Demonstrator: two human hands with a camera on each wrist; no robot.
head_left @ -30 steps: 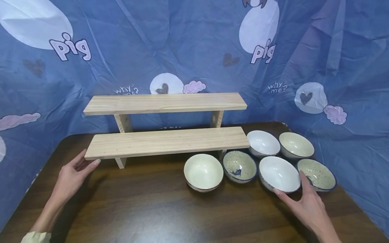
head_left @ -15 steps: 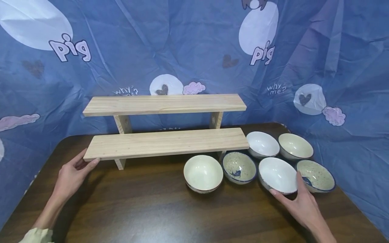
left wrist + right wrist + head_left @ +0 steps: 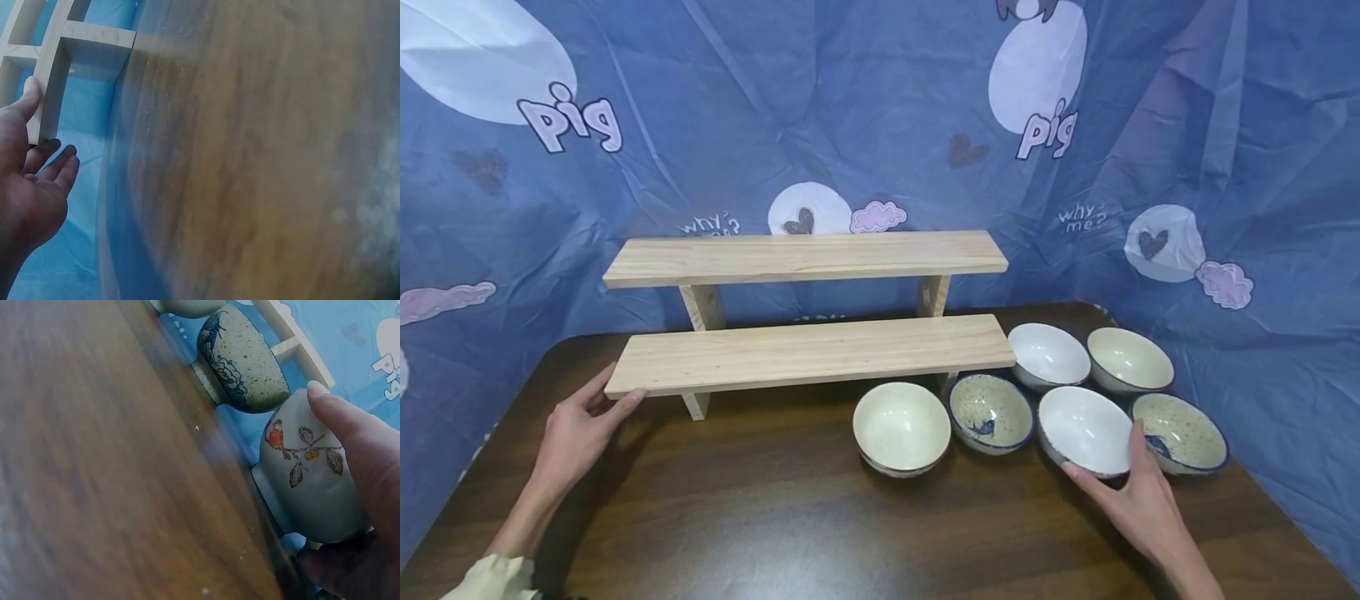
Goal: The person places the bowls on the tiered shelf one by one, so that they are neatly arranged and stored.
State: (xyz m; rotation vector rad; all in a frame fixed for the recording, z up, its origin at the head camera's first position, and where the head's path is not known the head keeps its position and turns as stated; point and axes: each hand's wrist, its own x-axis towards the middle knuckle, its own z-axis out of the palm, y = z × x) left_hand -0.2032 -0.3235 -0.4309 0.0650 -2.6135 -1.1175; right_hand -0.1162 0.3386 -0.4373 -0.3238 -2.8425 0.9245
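Observation:
A two-tier wooden shelf (image 3: 812,354) stands on the table. My left hand (image 3: 576,433) holds the left end of its lower board, thumb on the front edge, as the left wrist view also shows at the board (image 3: 50,94). At the right, my right hand (image 3: 1146,508) grips a white bowl (image 3: 1086,429) by its near right side, thumb at the front. In the right wrist view this bowl (image 3: 306,469) has a bird and leaves painted outside. Left of it sits a speckled blue-rimmed bowl (image 3: 992,412), then a cream bowl (image 3: 901,427); another speckled bowl (image 3: 1183,429) sits to its right.
Behind the gripped bowl are a second white bowl (image 3: 1048,354) and a second cream bowl (image 3: 1129,358). The brown table (image 3: 760,508) extends in front of the shelf. A blue printed cloth (image 3: 887,108) hangs behind and at the sides.
My right hand has shifted slightly left, with its fingers now closer against the white bowl. The left hand stays at the shelf end, and the bowls have hardly moved.

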